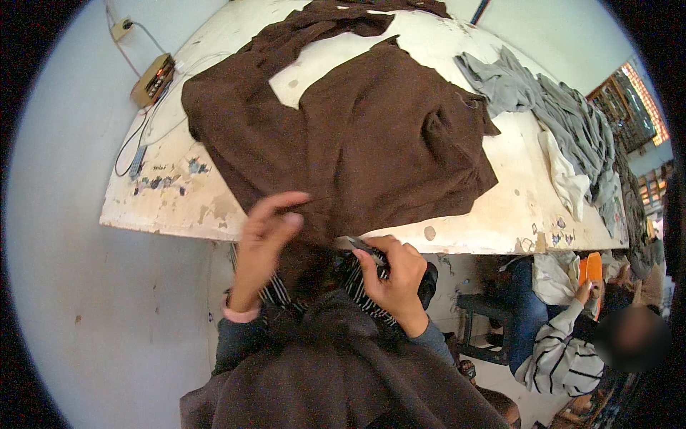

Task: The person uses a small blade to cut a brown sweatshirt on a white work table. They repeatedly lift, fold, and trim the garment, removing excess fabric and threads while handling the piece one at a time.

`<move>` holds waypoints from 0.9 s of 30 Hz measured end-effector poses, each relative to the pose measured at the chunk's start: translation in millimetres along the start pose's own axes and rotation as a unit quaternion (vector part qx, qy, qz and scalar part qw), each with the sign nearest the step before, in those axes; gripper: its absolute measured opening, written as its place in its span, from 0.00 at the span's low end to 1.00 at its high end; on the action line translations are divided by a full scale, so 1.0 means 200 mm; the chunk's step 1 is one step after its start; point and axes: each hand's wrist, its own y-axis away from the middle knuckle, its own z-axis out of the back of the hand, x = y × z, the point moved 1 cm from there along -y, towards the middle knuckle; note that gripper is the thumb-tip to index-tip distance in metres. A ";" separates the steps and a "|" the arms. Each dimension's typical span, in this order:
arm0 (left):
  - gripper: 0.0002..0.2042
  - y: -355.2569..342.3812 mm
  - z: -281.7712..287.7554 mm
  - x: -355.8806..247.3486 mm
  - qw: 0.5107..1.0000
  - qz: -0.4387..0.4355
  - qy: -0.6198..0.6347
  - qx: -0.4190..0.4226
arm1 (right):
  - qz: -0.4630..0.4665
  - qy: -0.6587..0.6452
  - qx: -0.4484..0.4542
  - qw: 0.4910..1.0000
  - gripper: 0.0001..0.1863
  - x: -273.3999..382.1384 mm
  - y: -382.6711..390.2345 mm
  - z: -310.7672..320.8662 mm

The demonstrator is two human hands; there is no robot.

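Observation:
A dark brown cloth garment (379,136) lies spread over the table, and part of it hangs over the near edge towards my lap. My left hand (264,236) is over its near left part, slightly blurred. Its fingers are bent and apart, with nothing visible between them. Just right of the hanging cloth, at the table's edge, my right hand (396,275) is closed round small dark thread snips (364,247). Their pointed end aims up and left, close to the cloth. Whether the blades touch a thread cannot be made out.
The pale table (179,207) has worn, stained paint. Grey garments (557,114) and a white cloth (568,175) lie at its right side. A power strip box (153,80) with cables is at the left wall. A seated person in a striped sleeve (564,357) holds something orange (590,267).

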 end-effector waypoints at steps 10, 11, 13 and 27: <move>0.25 0.06 0.98 0.06 0.816 -0.059 0.324 -0.476 | -0.238 -0.207 -0.198 0.928 0.27 -0.71 -0.21 0.23; 0.25 0.10 0.97 0.06 0.820 -0.061 0.315 -0.475 | -0.310 -0.287 -0.230 0.877 0.30 -0.81 -0.30 0.27; 0.25 0.16 0.94 0.12 0.826 -0.064 0.302 -0.472 | -0.362 -0.283 -0.233 0.857 0.35 -1.03 -0.48 0.34; 0.29 0.12 0.02 0.11 0.957 0.071 0.276 0.044 | 0.054 -0.239 0.204 0.948 0.13 -0.38 -0.48 0.20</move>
